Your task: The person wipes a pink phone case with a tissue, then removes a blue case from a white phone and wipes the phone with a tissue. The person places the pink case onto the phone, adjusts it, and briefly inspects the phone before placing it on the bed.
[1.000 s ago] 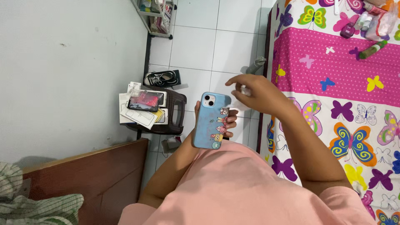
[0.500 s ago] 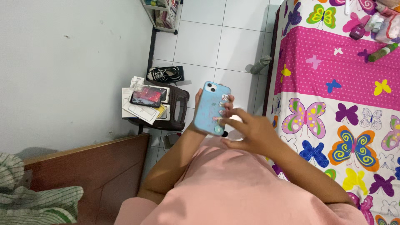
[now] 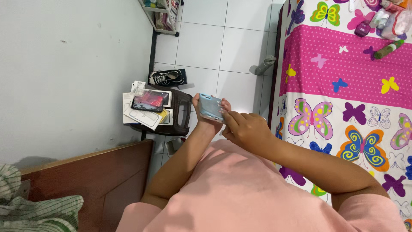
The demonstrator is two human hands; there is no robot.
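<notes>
Phone (image 3: pixel 209 108) now tilted flat, right hand (image 3: pixel 245 129) touching it.

The phone (image 3: pixel 209 108) wears a light blue case with small cartoon stickers on its back. It is tipped nearly flat, its camera end toward the wall, over the white tiled floor beside the bed. The left hand (image 3: pixel 205 112) grips it from below, and the right hand (image 3: pixel 243 129) touches its near end.
</notes>
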